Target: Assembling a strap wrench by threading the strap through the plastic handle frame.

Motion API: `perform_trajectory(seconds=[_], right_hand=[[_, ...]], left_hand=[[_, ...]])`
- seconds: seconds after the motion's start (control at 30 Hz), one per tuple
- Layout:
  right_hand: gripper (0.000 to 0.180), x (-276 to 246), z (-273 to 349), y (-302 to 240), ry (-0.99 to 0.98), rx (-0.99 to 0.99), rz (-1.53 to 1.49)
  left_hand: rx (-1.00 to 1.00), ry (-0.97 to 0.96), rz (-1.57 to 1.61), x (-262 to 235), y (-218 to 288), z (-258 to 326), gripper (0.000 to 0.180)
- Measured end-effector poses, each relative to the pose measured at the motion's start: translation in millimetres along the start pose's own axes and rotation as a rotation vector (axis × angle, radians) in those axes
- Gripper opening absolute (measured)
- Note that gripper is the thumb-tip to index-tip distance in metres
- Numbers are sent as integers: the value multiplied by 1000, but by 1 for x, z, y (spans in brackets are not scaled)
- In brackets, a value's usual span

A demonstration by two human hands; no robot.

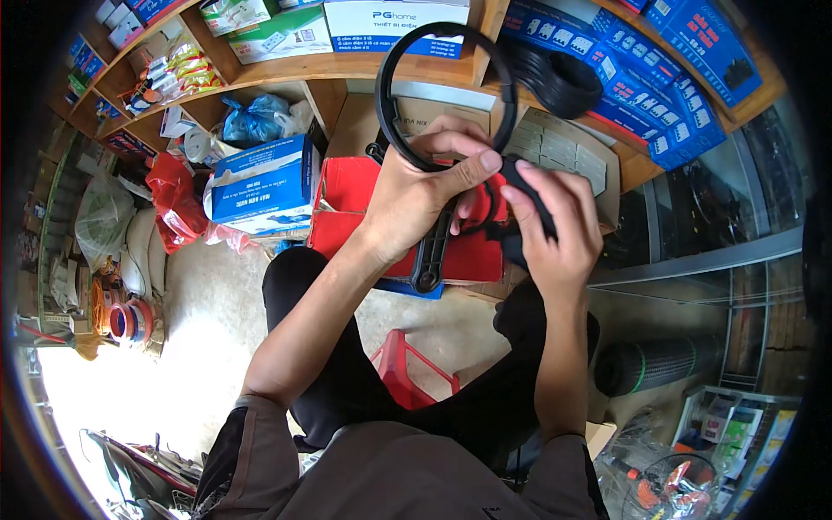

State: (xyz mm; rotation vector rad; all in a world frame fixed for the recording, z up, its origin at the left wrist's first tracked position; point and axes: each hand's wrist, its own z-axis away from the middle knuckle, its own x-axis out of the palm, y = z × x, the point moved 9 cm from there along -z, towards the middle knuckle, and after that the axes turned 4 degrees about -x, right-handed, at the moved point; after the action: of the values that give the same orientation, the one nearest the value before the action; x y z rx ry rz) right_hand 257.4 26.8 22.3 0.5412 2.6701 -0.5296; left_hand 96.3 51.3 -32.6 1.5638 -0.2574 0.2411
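Note:
My left hand is closed round the lower rim of a black ring, which stands up above my fingers. Below this hand hangs a black slotted bar with a rounded end; whether it joins the ring is hidden. My right hand pinches a dark, padded-looking black piece close to the left fingertips. Behind and below my hands lies a red box. A thin black curved part shows between the hands, partly covered by them.
A blue-and-white box stands left of the red one. Wooden shelves with boxes curve across the far side. Between my legs is a red plastic stool. A black mesh roll lies at right, near a fan.

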Motion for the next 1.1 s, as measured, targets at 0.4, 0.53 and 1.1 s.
perform_trajectory(seconds=[0.4,0.53,1.1], right_hand=[[31,5,5,-18,4,-93,35],[27,12,3,-22,-41,-55,-26],[19,25,1,-46,0,25,52]], left_hand=[[71,-122,154,-2,14,9,50],[44,-177,217,2,18,8,96],[129,-28,189,-10,14,8,107]])
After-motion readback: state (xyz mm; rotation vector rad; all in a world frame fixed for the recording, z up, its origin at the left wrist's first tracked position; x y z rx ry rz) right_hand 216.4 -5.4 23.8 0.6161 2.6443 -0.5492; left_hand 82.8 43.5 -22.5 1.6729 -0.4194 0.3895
